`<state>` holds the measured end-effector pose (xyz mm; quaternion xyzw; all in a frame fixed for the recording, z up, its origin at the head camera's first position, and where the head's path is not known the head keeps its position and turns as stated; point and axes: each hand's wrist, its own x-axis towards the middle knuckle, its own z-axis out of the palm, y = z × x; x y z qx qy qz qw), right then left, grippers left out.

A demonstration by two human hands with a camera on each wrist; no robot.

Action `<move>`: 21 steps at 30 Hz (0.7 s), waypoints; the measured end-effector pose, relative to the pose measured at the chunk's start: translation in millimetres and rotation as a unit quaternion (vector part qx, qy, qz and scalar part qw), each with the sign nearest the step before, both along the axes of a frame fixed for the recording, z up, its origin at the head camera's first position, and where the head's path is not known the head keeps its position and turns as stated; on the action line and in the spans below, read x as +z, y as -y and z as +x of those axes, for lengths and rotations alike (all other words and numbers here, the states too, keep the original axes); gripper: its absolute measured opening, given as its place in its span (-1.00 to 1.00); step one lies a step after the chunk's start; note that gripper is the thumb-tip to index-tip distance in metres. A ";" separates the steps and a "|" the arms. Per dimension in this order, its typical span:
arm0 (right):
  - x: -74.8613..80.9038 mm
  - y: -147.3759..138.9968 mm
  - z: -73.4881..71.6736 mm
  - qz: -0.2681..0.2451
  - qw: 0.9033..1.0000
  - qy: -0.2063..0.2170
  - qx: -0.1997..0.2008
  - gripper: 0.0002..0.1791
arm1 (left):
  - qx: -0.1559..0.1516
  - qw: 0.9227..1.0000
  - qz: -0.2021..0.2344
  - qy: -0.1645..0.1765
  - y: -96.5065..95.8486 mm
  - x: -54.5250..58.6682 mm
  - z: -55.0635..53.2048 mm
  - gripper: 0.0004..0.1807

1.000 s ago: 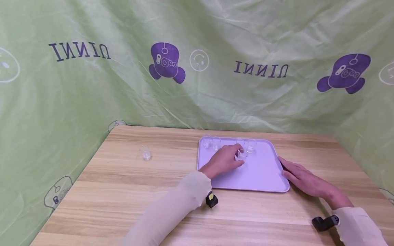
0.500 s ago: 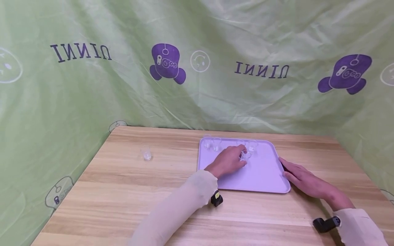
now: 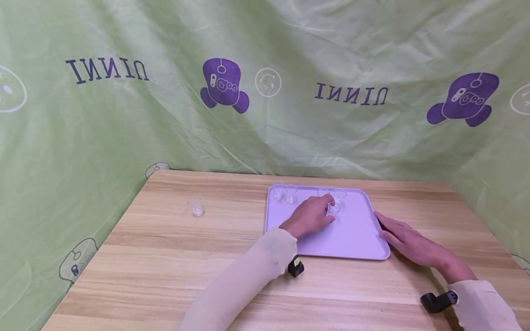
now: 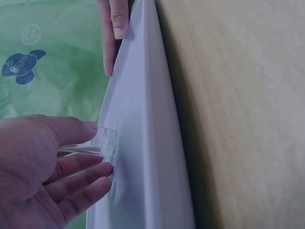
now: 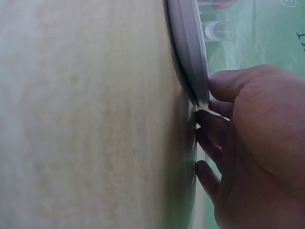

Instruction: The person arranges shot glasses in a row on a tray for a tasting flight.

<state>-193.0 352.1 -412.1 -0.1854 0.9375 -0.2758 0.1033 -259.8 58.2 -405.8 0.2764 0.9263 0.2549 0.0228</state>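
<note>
A small clear glass (image 3: 333,208), like a shot glass, is pinched between the thumb and fingers of my left hand (image 3: 310,214). It stands on or just above the light purple tray (image 3: 356,239). The left wrist view shows the glass (image 4: 107,142) with its base end against or very near the tray surface. My right hand (image 3: 410,241) rests along the tray's right edge, fingers extended; in the right wrist view the thumb of that hand (image 5: 262,109) touches the tray rim (image 5: 190,52).
Two clear glasses (image 3: 290,195) stand at the tray's back left. Two more, one a glass (image 3: 339,195) partly behind my left hand, are at its back right. Another glass (image 3: 196,208) stands on the wooden table (image 3: 165,257) to the left. Green cloth hangs behind.
My left hand has slid a little to the right across the tray with the glass in its grip. The right hand stays at the tray's edge.
</note>
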 end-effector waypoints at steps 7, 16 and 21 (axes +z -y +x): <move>1.0 1.3 0.9 -0.001 1.000 0.000 0.001 -0.27 | 0.010 1.000 -0.001 0.011 0.0 -0.4 1.2 -0.51; -0.3 0.5 0.9 0.002 1.000 -0.002 0.000 -0.27 | 0.009 1.000 0.011 0.018 5.3 -0.9 4.4 -0.46; -0.6 -0.4 0.6 -0.003 1.000 -0.005 0.003 -0.27 | 0.007 0.999 0.027 0.018 11.5 2.1 8.3 -0.47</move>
